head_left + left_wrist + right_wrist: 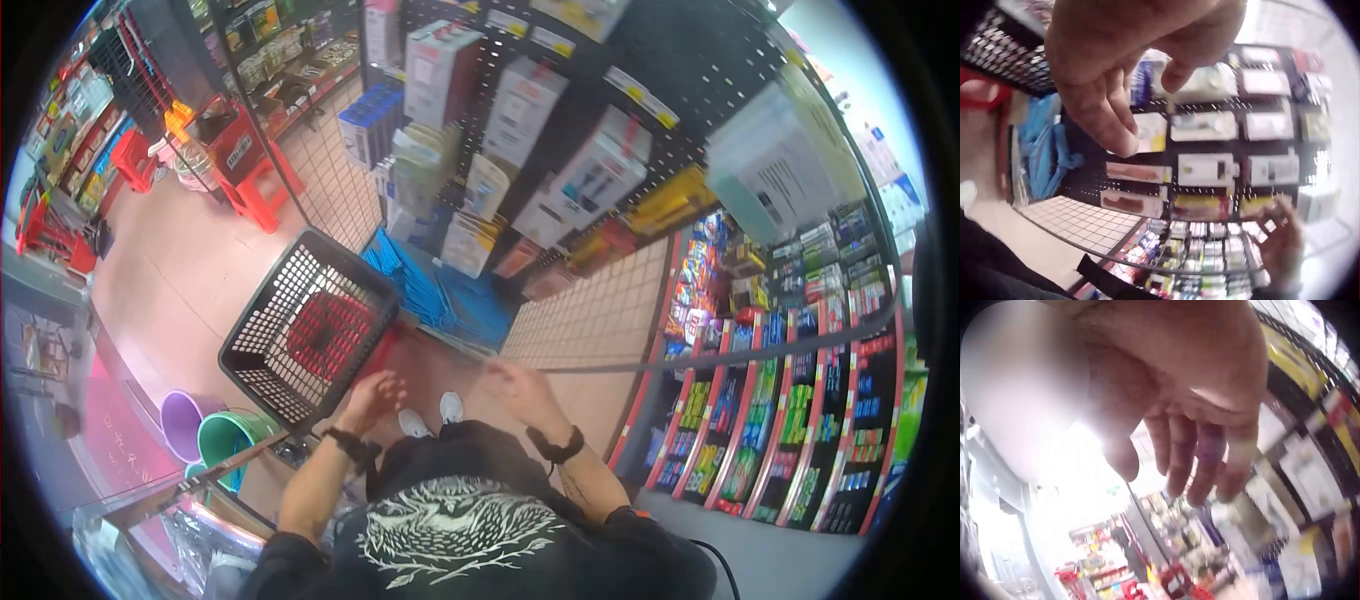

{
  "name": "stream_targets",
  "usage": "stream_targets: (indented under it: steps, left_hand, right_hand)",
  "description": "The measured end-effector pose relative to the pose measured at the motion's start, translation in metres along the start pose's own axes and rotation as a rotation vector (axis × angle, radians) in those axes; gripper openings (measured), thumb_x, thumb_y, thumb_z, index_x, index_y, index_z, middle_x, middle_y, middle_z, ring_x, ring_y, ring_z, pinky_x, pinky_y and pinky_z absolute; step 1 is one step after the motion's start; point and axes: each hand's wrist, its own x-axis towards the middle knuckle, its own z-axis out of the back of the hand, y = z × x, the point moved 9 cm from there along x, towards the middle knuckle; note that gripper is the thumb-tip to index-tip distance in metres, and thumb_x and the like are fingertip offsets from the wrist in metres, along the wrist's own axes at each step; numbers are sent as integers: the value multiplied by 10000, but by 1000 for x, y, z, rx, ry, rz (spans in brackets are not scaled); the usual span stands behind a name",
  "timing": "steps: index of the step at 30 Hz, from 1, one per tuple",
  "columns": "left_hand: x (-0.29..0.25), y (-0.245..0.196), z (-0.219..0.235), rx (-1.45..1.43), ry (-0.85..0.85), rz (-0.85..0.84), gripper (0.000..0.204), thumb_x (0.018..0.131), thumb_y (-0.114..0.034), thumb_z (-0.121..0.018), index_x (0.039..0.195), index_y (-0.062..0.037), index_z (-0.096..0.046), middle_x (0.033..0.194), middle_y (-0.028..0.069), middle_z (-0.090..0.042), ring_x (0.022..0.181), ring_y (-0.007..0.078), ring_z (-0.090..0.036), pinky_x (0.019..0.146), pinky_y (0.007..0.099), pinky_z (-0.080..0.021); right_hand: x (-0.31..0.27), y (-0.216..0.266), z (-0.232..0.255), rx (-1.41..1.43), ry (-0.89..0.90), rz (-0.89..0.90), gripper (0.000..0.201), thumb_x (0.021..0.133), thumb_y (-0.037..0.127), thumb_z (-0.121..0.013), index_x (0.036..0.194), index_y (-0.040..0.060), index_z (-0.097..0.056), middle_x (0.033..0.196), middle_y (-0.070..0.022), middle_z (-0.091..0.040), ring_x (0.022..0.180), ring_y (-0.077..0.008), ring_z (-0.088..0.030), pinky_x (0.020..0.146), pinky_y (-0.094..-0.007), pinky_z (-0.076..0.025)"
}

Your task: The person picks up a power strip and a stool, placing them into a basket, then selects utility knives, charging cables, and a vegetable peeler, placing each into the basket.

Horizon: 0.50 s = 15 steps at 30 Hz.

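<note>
Both hands are raised in front of the body and hold nothing. In the head view the left hand (373, 400) is beside the near right corner of a black perforated basket (262, 345); whether they touch I cannot tell. The right hand (525, 397) is above the floor, below the pegboard rack. Loosely bent, spread fingers of the left hand (1129, 69) show in the left wrist view, with hanging packs (1204, 127) behind them. In the right wrist view the right hand (1179, 406) has its fingers hanging relaxed, apart from the thumb.
Blue items (465, 300) lie at the rack's foot, right of the basket. A red stool (262, 190) stands beyond it. Purple (182, 425) and green (225, 440) buckets are at the lower left. Curved shelves of small packs (755, 430) line the right side. A wire grid edges the rack.
</note>
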Motion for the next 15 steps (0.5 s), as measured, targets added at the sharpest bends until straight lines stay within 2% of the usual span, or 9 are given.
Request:
stream_targets:
  steps: [1, 3, 4, 6, 9, 10, 12, 13, 15]
  left_hand:
    - [-1, -22, -37, 229, 26, -89, 309, 957, -317, -548, 1148, -75, -582, 999, 62, -652, 872, 176, -631, 724, 294, -509]
    - [25, -32, -91, 404, 206, -228, 229, 982, -151, -502, 1163, -25, -565, 982, 46, -651, 811, 95, -605, 715, 211, -492]
    - [25, -39, -127, 547, 192, -195, 265, 983, -172, -502, 1186, -9, -554, 972, 43, -650, 813, 99, -605, 717, 220, -489]
    - [39, -46, -190, 829, 286, -304, 340, 960, -225, -552, 1211, 4, -551, 976, 39, -652, 820, 104, -602, 720, 235, -483]
    - [71, -33, -275, 999, 350, -347, 375, 923, -234, -601, 1211, 2, -561, 1012, 53, -658, 851, 120, -618, 710, 262, -492]
    - [78, -36, -308, 1083, 374, -461, 369, 919, -221, -601, 1215, -4, -560, 1019, 69, -660, 869, 132, -628, 711, 270, -498]
    - [102, -39, -360, 1185, 365, -642, 373, 898, -193, -607, 1221, -15, -557, 1032, 98, -661, 916, 157, -639, 735, 289, -505]
    - [118, -39, -380, 1204, 332, -714, 382, 882, -180, -613, 1224, -20, -554, 1039, 110, -661, 946, 171, -640, 757, 301, -507]
    - [87, -60, -443, 1184, 398, -804, 400, 846, -143, -607, 1217, -10, -541, 1075, 165, -649, 992, 260, -634, 826, 346, -494]
  right_hand:
    - [-12, 39, 43, -85, -124, 75, 296, 816, 124, -681, 1076, -2, -621, 1001, -153, -670, 862, -255, -665, 737, -334, -525]
    - [-64, 91, 117, -146, -429, 266, 218, 821, 85, -634, 1019, -4, -619, 949, -162, -660, 798, -277, -655, 684, -335, -522]
    - [-92, 107, 150, -118, -628, 396, 170, 833, 60, -598, 989, -7, -611, 915, -165, -654, 756, -284, -645, 645, -338, -517]
    - [-156, 125, 196, 39, -1099, 790, 146, 826, -11, -535, 967, -18, -573, 807, -155, -610, 680, -273, -598, 579, -332, -485]
    - [-180, 115, 229, -30, -1191, 801, 172, 815, -58, -513, 981, -21, -539, 759, -135, -568, 644, -251, -563, 556, -342, -460]
    - [-185, 109, 233, -37, -1209, 800, 172, 815, -58, -513, 981, -21, -539, 759, -135, -568, 644, -251, -563, 556, -342, -460]
    - [-173, 79, 233, -87, -1123, 524, 211, 829, -42, -523, 1039, -28, -530, 864, -148, -575, 721, -252, -574, 636, -363, -485]
    - [-175, 72, 232, -94, -1133, 515, 211, 829, -42, -523, 1039, -28, -530, 864, -148, -575, 721, -252, -574, 636, -363, -485]
    - [-175, 50, 229, -191, -1264, 344, 307, 835, -12, -568, 1136, -44, -515, 1047, -171, -571, 866, -269, -594, 751, -362, -499]
